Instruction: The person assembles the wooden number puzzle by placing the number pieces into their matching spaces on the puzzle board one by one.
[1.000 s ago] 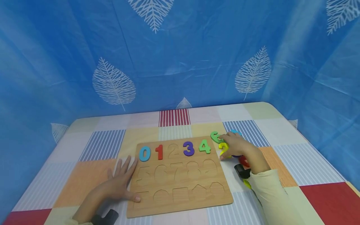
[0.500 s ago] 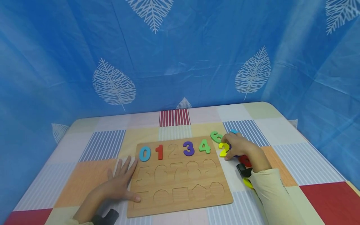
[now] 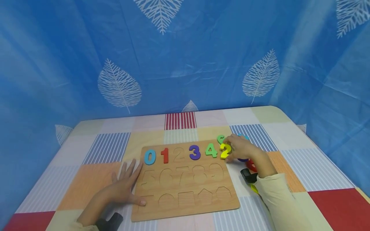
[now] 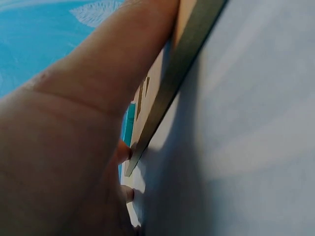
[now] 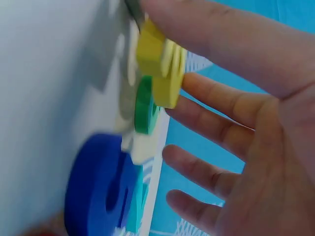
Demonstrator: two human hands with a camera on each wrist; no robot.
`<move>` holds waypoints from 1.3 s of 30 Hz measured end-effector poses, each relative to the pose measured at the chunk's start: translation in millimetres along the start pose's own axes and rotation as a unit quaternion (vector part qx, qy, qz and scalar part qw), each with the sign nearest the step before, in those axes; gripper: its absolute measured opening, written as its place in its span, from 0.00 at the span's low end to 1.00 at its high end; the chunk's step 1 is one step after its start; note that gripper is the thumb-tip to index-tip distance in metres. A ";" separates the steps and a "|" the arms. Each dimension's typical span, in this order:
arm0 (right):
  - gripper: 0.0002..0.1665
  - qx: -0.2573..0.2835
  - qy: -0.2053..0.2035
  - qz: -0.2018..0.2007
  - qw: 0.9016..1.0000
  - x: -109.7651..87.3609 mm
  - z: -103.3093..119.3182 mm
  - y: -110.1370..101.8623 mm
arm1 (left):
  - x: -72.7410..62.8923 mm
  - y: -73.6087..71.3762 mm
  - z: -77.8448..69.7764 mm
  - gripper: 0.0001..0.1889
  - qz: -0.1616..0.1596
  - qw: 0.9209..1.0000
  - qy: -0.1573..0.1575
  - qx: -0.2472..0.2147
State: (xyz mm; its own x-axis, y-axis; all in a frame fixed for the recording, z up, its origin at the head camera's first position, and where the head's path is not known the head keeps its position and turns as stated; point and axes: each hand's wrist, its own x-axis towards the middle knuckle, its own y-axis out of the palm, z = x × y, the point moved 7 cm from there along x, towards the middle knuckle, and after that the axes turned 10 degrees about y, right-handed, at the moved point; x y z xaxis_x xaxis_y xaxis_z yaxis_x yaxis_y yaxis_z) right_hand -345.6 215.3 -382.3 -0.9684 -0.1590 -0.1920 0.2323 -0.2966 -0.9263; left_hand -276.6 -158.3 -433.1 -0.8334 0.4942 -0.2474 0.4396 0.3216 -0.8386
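Observation:
My right hand (image 3: 242, 148) pinches a yellow number 2 (image 3: 225, 151) at the upper right corner of the wooden number board (image 3: 190, 186). In the right wrist view the thumb and first fingers meet the yellow number 2 (image 5: 165, 64), which looks raised off the cloth. Spread fingers of my left hand (image 3: 122, 187) lie along the board's left edge, the thumb on top of the board. A blue 0 (image 3: 149, 157), a red 1 (image 3: 164, 156), a purple 3 (image 3: 195, 152) and a green 4 (image 3: 211, 150) sit in the top row, around a bare 2-shaped recess (image 3: 179, 154).
A green 6 (image 3: 221, 139) lies behind the held piece, partly hidden. Under and beside the right hand are a dark blue piece (image 5: 101, 187), a light blue piece (image 3: 242, 136), a red piece (image 3: 251, 165) and a yellow piece (image 3: 254, 188). Blue curtains stand behind the patchwork-covered table.
The yellow 2 has moved left with my right hand, from the cloth to the board's upper right corner, and now partly covers the green 6. My left hand stays in place.

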 end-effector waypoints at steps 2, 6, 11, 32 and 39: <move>0.41 0.002 -0.009 -0.012 1.000 0.7 5.7 0.1 | 0.1 -0.6 -0.4 0.68 0.000 1.000 0.003 -0.001; 0.40 0.017 -0.022 -0.023 0.999 3.3 21.0 1.8 | 0.1 -1.0 -1.1 0.68 0.000 1.000 0.010 -0.002; 0.38 0.040 -0.031 -0.027 0.998 8.2 47.1 5.5 | -0.8 -0.7 -0.2 0.68 -0.004 1.000 0.016 0.002; 0.37 0.030 -0.090 -0.002 0.995 28.8 141.8 20.4 | -0.6 -1.2 -0.7 0.68 -0.012 1.000 0.019 0.004; 0.37 0.041 -0.079 0.004 0.996 32.6 151.7 24.5 | -1.7 -1.4 -1.8 0.68 -0.009 1.000 0.012 0.007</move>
State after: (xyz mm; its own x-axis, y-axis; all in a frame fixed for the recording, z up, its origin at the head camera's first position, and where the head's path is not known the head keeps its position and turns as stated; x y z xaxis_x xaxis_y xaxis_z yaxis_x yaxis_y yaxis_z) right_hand -357.7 60.0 -362.0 -0.9415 -0.3063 -0.1403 0.2536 -0.3702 -0.8936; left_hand -275.2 -158.2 -430.7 -0.8323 0.5084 -0.2211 0.4206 0.3192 -0.8493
